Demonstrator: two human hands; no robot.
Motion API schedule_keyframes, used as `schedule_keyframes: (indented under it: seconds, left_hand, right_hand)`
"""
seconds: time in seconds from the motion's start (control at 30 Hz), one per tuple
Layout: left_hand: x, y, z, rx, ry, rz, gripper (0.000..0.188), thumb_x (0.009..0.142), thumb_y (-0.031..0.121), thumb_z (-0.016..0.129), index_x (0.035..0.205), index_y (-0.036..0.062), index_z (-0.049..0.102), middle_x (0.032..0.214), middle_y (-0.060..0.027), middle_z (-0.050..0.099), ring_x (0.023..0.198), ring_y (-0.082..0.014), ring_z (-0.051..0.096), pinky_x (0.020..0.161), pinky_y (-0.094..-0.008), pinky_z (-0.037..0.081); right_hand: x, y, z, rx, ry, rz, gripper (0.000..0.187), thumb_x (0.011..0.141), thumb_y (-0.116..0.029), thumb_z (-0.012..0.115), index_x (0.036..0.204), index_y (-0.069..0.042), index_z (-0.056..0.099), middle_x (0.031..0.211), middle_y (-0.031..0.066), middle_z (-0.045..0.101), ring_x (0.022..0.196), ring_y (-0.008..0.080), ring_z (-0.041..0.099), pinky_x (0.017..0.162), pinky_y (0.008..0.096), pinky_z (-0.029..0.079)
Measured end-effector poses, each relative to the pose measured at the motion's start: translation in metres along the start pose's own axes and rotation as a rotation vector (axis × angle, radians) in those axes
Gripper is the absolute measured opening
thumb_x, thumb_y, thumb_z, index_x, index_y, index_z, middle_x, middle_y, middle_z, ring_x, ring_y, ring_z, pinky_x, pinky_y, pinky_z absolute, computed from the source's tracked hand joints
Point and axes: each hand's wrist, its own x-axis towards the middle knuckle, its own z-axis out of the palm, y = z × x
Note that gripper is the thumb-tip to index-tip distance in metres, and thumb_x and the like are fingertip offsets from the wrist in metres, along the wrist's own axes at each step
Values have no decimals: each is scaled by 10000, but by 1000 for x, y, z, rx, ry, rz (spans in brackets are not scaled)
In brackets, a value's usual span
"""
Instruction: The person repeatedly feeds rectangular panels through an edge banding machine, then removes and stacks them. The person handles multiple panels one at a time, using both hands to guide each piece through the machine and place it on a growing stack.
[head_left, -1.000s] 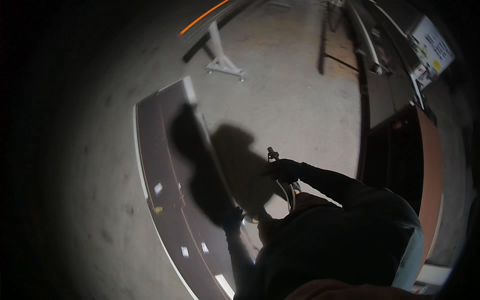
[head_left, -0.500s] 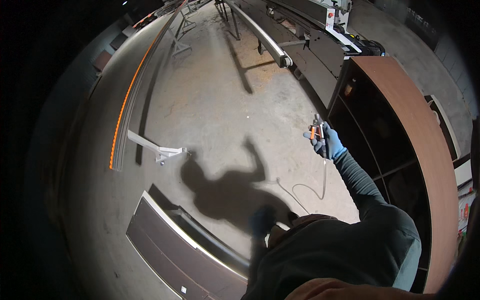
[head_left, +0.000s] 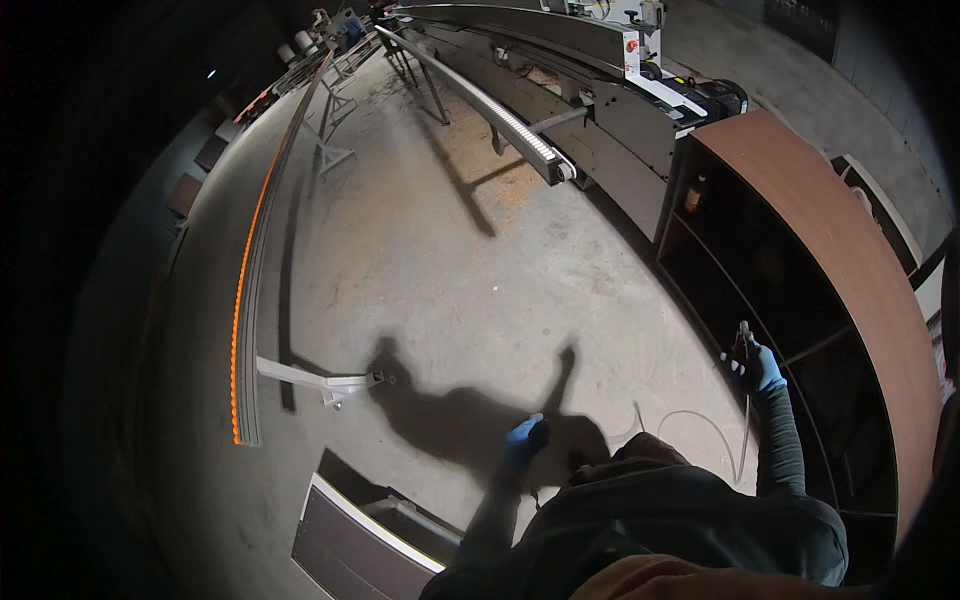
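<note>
My right hand, in a blue-grey work glove, is closed around an air blow gun, its metal tip pointing up and away from me. A thin hose runs down from it and loops over the floor. This hand is in front of the dark open shelves of a brown cabinet on the right. My left hand, also gloved, hangs low near my body above the floor. Its fingers are in shade, so I cannot make out how they are held or whether anything is in them.
A long machine with a narrow conveyor arm stands ahead. On the left runs a long rail with an orange roller strip, carried on a light metal bracket. A dark panel with a white edge is at lower left. Sawdust lies near the machine.
My right hand, with the air blow gun, has moved lower and to the right, closer to the cabinet. My left hand has come into the light. The view has shifted.
</note>
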Motion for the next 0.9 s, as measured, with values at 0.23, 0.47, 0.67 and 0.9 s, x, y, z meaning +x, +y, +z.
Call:
schedule_keyframes:
  seconds: [0.23, 0.47, 0.67, 0.9]
  left_hand:
    - [110, 22, 2, -1040, -163, -453, 384, 980, 240, 613, 1304, 34, 608, 1171, -115, 713, 1028, -261, 710, 809, -356, 585]
    - [163, 70, 80, -1108, -379, -318, 180, 993, 147, 592, 1117, 24, 635, 896, -25, 625, 763, -145, 596, 660, -279, 481]
    - [189, 100, 121, -211, -252, 229, 125, 976, 49, 598, 1076, 36, 672, 1082, -63, 692, 1008, -184, 659, 910, -304, 532]
    - [254, 136, 146, -987, -62, -592, 306, 956, 204, 678, 1217, 45, 685, 1064, -80, 734, 904, -201, 717, 779, -333, 592]
  right_hand:
    - [-6, 29, -95, -814, 156, -225, 614, 910, -191, 585, 1449, 29, 389, 1082, 165, 695, 802, 242, 677, 714, 319, 551]
    - [32, -7, -119, -733, 376, 210, 714, 973, -630, 483, 1267, 11, 596, 954, 230, 735, 631, 223, 687, 508, 335, 496]
    - [107, -55, -181, -1887, 101, -560, 347, 1046, -357, 509, 1094, -29, 610, 645, 42, 626, 569, 213, 632, 530, 364, 484]
    - [156, -142, -166, -1976, 148, -611, 429, 1035, -235, 421, 1343, 46, 525, 870, 149, 729, 671, 259, 696, 592, 362, 525]
